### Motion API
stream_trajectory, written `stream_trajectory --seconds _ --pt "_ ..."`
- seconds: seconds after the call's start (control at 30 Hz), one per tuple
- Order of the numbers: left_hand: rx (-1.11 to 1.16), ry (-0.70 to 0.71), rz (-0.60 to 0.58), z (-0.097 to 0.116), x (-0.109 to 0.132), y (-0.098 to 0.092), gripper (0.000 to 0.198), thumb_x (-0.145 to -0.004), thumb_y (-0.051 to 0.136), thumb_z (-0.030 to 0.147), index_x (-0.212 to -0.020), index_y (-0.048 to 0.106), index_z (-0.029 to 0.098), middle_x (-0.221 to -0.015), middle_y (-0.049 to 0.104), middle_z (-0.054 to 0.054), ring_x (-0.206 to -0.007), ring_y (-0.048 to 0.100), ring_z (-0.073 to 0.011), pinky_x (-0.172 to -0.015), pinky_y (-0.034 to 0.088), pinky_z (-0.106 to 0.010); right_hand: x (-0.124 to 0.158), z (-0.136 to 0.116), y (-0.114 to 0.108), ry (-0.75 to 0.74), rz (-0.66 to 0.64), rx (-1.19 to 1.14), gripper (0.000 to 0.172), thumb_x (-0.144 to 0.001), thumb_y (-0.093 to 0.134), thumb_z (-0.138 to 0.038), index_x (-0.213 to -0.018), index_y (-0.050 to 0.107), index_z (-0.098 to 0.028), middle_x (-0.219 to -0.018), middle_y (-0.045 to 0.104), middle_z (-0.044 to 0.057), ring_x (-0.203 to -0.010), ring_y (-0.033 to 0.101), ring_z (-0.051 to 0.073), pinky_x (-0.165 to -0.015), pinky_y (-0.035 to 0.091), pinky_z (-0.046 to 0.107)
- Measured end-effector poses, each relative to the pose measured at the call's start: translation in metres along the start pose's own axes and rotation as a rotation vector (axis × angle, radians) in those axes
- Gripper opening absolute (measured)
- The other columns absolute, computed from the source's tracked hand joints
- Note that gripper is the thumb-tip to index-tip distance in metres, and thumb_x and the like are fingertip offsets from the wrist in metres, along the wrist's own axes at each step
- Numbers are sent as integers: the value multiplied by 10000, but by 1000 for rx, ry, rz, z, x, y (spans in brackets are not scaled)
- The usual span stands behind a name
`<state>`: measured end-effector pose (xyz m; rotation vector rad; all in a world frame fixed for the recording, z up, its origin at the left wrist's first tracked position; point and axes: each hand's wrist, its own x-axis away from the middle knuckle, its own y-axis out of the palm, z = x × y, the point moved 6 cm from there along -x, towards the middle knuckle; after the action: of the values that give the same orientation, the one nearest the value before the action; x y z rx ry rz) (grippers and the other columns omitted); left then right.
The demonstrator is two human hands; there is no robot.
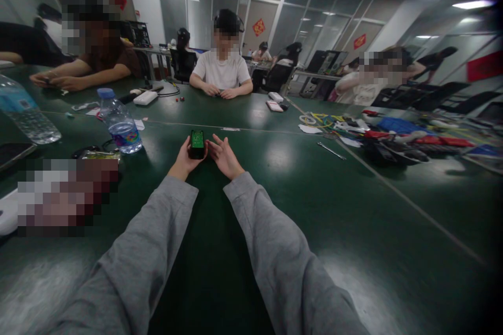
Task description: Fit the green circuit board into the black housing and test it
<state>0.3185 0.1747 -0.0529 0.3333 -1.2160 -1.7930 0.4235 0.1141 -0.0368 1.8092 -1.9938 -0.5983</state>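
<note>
My left hand (187, 156) is wrapped round a small black case-like device (197, 145) with a bright green face dotted with pale marks; whether this is a lit screen or a circuit board I cannot tell. The device is tilted up towards me above the green table (243, 209). Just to its right is my right hand (225, 157), fingers spread and palm turned towards the device, with nothing in it. Grey sleeves cover both my forearms.
Two water bottles (121, 125) stand at the left. A wrench (331, 151) lies to the right, before a heap of cables and tools (396, 136). Across the table sits a person in a white shirt (222, 70), and another person in brown (102, 57) sits further left.
</note>
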Motion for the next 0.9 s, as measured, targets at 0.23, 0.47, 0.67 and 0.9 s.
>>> stream_trajectory --seconds 0.23,0.47,0.67,0.9 --pt "-129 45 -7 0 -1 2 267 -917 527 391 -1012 649 173 -888 700 -93 -838 674 -184 -726 563 -293 0 1 -5 7 29 -69 414 -989 333 -529 -1190 609 -294 -1089 702 5 -1044 634 156 -978 463 333" --pt "-294 94 8 0 -3 1 216 -862 570 370 -940 657 189 -904 700 -84 -914 671 -210 -790 561 -333 -1 3 -8 33 64 -153 366 -1005 351 -461 -1111 638 -260 -984 705 3 -924 651 132 -913 487 283" --pt "-452 142 51 2 -3 2 247 -833 586 372 -989 642 189 -886 694 -91 -893 661 -242 -792 545 -369 -2 5 -8 50 91 -165 339 -1018 351 -401 -1039 656 -252 -859 698 -21 -821 643 112 -791 503 230" --pt "-399 102 46 -2 -8 2 186 -822 513 302 -895 630 177 -761 660 -65 -718 628 -187 -687 522 -306 -3 6 -8 49 113 -126 274 -1001 403 -347 -1062 657 -264 -886 715 -29 -861 648 111 -806 496 233"
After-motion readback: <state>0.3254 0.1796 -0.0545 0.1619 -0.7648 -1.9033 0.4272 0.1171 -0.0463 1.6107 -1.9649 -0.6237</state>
